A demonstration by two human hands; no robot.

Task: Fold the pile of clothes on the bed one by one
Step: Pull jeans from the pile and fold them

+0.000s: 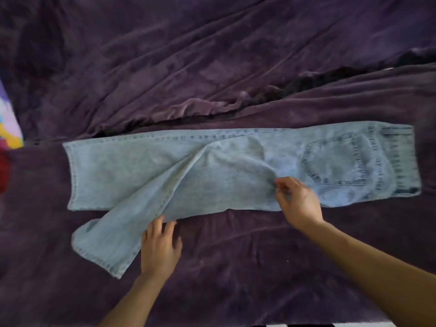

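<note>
The right hand is pinching a small fold of denim between thumb and fingertips, near the crotch seam of the jeans; that grip is clenched on the cloth. The left hand is lying flat and released, fingers spread, with the fingertips resting on the edge of the upper leg where it is slipping off the lower one.

The jeans are lying lengthwise across the bed, waistband to the right with a back pocket facing up, hems to the left. One leg is lying straight; the other is skewing toward the person, its hem hanging out of line.

Denim like this is likely handling as a fairly heavy, soft but firm-bodied cloth, not slippery and not fragile. The stray leg is probably best taken by its hem and outer seam.

At the left edge, something colourful and something red are being cut off, too partial to identify. The picture is looking slightly blurred, and no pile of clothes is showing clearly.
</note>
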